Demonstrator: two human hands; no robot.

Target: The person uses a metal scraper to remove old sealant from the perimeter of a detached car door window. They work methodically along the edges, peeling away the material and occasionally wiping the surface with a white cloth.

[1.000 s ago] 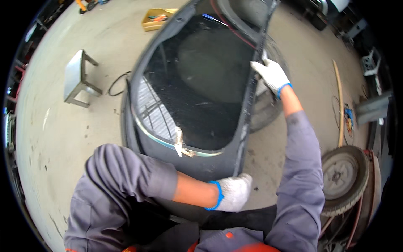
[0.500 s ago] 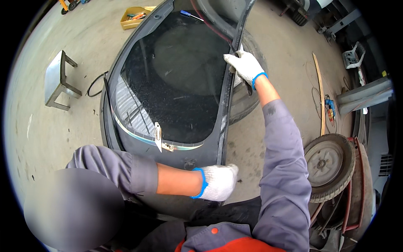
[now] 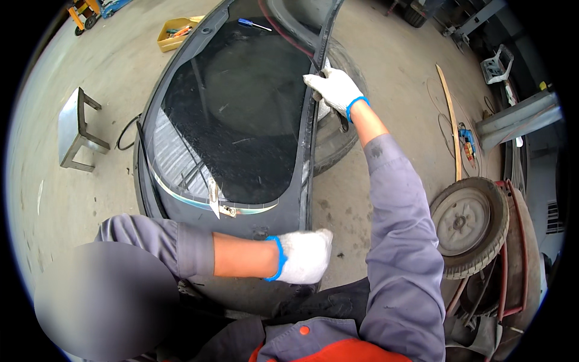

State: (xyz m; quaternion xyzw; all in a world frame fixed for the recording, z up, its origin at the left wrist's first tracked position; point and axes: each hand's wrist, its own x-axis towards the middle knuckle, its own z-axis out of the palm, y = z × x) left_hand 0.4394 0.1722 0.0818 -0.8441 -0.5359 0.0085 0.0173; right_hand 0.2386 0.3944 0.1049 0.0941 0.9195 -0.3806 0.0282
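Observation:
A dark car panel with a large black window glass point(image 3: 241, 133) lies in front of me, propped on a tyre point(image 3: 335, 136). My right hand point(image 3: 338, 93), in a white glove with a blue cuff, is closed at the panel's far right edge. A dark, narrow tool-like piece point(image 3: 344, 124) pokes out below its palm; the rest is hidden. My left hand point(image 3: 304, 256), gloved the same way, makes a fist over the near end of that edge. Whatever its fingers hold is out of sight. A pale metal bracket point(image 3: 214, 198) sits by the glass's near rim.
A blue-handled screwdriver point(image 3: 254, 25) rests on the panel's far end. Beyond is a yellow tool box point(image 3: 172, 42). A metal stool point(image 3: 72, 130) stands left. To the right are a wooden strip point(image 3: 449, 120), a blue power tool point(image 3: 467, 143) and a wheel point(image 3: 463, 223) on a red-framed cart.
The whole scene has shifted a little to the left in view. Both hands stay closed at the same places along the panel's right edge, the left fist turned very slightly.

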